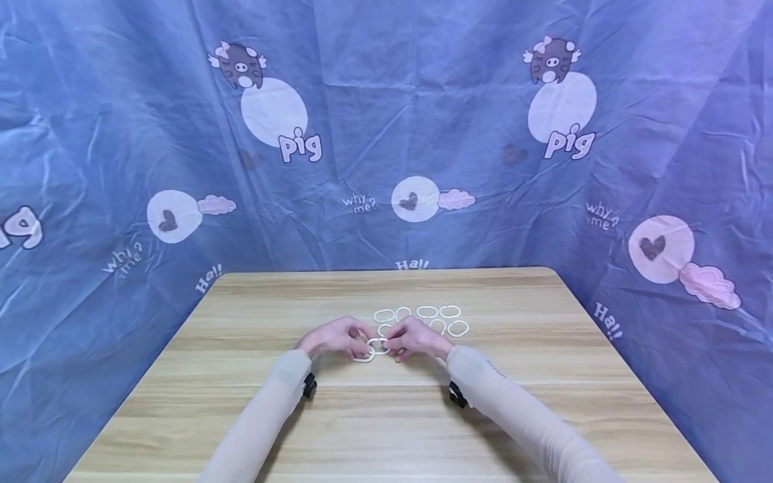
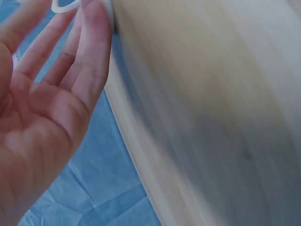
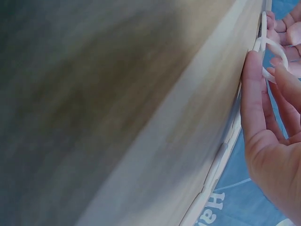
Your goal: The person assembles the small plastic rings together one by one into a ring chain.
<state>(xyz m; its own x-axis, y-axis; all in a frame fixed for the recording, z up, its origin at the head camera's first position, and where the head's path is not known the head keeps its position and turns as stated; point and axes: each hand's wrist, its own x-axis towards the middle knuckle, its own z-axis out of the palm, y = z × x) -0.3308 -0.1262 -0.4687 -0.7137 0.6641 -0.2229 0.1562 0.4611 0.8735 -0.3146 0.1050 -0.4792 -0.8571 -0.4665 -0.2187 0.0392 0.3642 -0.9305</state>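
Observation:
My left hand (image 1: 338, 337) pinches a white oval plastic link (image 1: 364, 360) just above the table. Opposite it, my right hand (image 1: 417, 337) grips the right end of a second white oval link (image 1: 378, 340) between thumb and fingers. The two links cross and look hooked through each other; the exact joint is too small to tell. In the right wrist view the right hand's link (image 3: 285, 57) tilts up beside the upright one. Only part of a white link (image 2: 66, 10) shows at the left hand's fingertips in the left wrist view.
Several loose white links (image 1: 427, 308) lie on the wooden table (image 1: 386, 429) just beyond and right of the hands. One is partly hidden behind the right hand. A blue printed cloth (image 1: 374, 134) hangs around the table's back and sides.

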